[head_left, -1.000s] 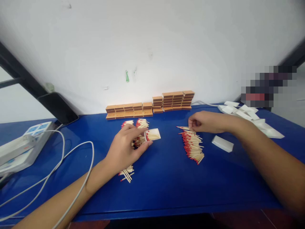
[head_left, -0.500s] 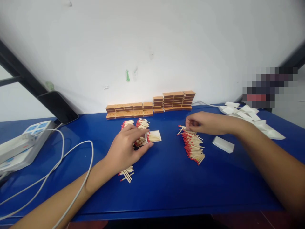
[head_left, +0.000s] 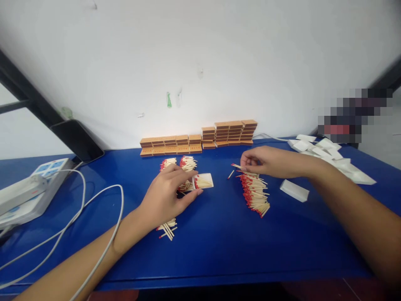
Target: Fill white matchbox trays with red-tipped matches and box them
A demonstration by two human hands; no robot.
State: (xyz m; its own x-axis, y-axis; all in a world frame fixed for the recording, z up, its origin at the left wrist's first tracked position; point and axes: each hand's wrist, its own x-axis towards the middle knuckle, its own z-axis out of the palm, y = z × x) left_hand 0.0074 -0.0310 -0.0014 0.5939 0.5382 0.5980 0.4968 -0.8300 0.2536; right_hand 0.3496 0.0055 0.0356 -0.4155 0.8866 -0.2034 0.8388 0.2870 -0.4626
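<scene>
and the left hand (head_left: pixel 171 192), fingers part-open, grips a white tray (head_left: pixel 209 177) of matches between thumb and forefinger; over there the right hand (head_left: pixel 254 161) pinches its fingers nearly together on a matchstick (head_left: pixel 235 166), the match pile (head_left: pixel 254 192) spreading just nearside of them, a loose match (head_left: pixel 230 174) off their left on the counter (head_left: pixel 216 238)!

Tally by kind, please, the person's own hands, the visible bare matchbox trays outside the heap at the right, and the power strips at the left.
Hands: 2 (left hand, right hand)
Bare matchbox trays: 2 (held tray, lone tray)
Power strip: 1
Total: 5
</scene>
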